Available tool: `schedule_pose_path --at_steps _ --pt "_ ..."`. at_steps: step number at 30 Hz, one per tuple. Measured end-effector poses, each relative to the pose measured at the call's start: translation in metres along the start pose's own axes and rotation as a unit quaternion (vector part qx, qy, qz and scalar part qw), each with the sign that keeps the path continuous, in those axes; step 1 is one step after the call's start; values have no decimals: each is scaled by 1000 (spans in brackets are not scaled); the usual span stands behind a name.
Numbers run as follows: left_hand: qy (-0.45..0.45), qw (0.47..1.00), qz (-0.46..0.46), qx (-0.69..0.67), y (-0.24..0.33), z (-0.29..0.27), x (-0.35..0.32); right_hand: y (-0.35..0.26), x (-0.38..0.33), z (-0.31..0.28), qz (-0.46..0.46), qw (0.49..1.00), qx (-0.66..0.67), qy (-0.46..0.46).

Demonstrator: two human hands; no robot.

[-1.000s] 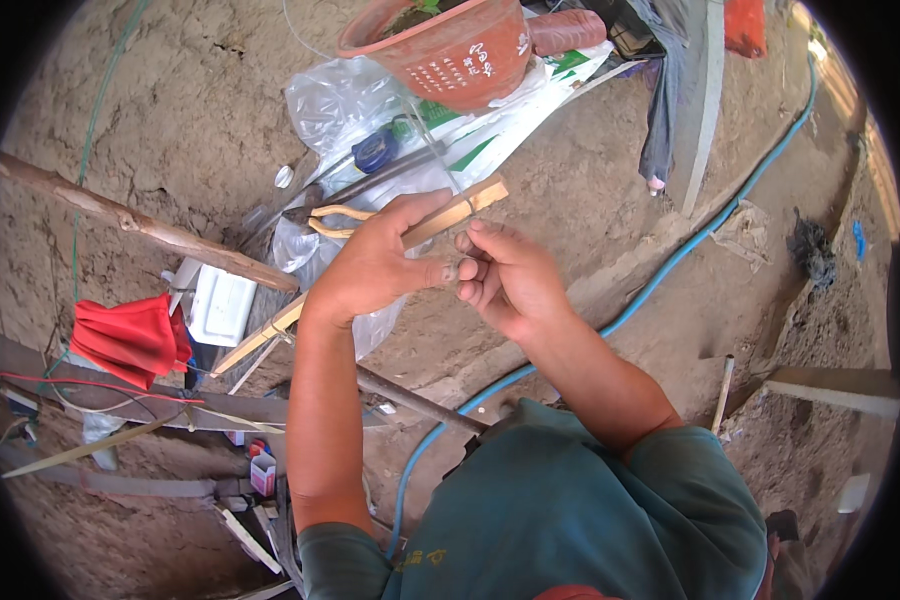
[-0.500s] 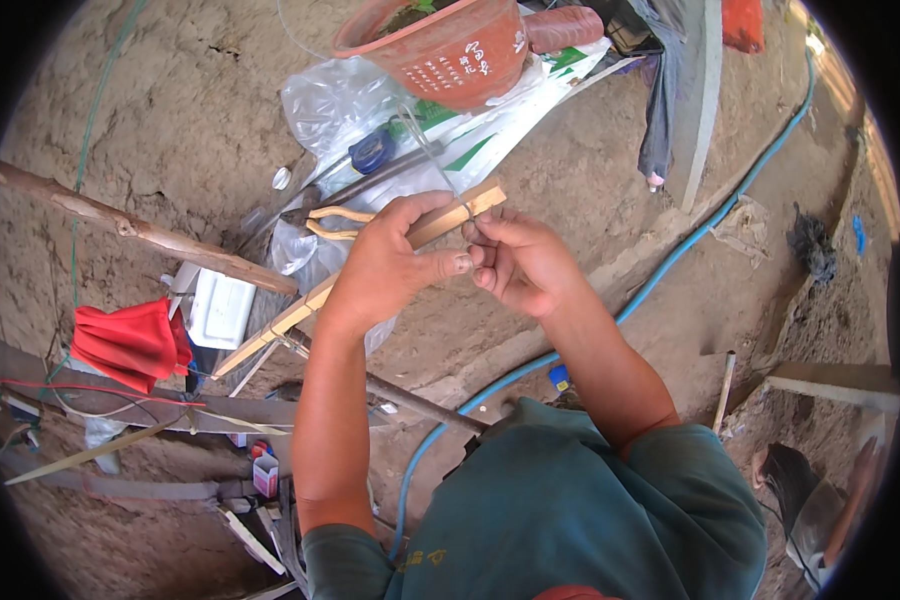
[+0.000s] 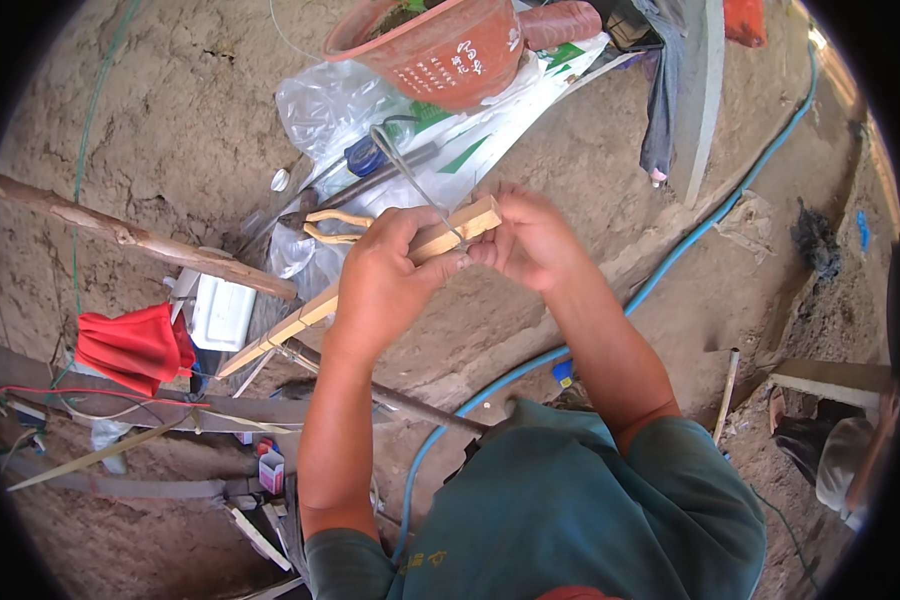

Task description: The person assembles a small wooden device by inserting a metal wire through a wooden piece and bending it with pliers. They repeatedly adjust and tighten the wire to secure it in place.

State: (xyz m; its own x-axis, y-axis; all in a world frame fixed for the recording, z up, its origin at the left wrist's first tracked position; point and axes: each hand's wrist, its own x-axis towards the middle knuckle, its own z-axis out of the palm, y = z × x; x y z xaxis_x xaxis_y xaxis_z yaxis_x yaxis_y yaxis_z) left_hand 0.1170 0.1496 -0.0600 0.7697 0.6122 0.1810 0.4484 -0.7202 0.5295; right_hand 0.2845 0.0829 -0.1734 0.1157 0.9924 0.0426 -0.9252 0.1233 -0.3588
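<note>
A long pale wooden stick (image 3: 300, 325) runs from lower left up to its squared end near the middle of the view. My left hand (image 3: 385, 275) is wrapped around the stick just below that end. My right hand (image 3: 530, 240) pinches at the stick's tip, where a thin bent metal wire (image 3: 410, 175) rises up and to the left. Both hands touch each other over the dirt ground.
Pliers with yellow handles (image 3: 335, 228) lie on a clear plastic bag (image 3: 330, 100). An orange basket (image 3: 440, 50) sits at the top. A rough branch (image 3: 130, 238), a red cloth (image 3: 130, 345), a white box (image 3: 220, 312) and a blue hose (image 3: 670, 270) surround me.
My hands have lifted slightly and come closer together at the stick's end. My right hand has moved up onto the tip and the wire now stands up from it.
</note>
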Motion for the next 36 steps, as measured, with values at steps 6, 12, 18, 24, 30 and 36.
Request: schedule_pose_path --at_steps 6,12,18,24,30,36 --pt "66 991 58 99 5 7 -6 -3 -3 2 0 1000 24 16" --pt "102 972 123 173 6 9 -12 -9 -13 13 -11 1000 0 25" --pt "132 956 173 195 4 12 -12 -13 -14 12 -20 999 10 39" --pt "132 951 188 209 5 14 -11 -17 -19 14 -24 999 6 42" --pt "159 934 237 215 0 15 -11 -21 -16 12 2 999 7 41" --pt "164 928 246 226 2 14 -11 -24 -21 9 0 1000 -1 7"
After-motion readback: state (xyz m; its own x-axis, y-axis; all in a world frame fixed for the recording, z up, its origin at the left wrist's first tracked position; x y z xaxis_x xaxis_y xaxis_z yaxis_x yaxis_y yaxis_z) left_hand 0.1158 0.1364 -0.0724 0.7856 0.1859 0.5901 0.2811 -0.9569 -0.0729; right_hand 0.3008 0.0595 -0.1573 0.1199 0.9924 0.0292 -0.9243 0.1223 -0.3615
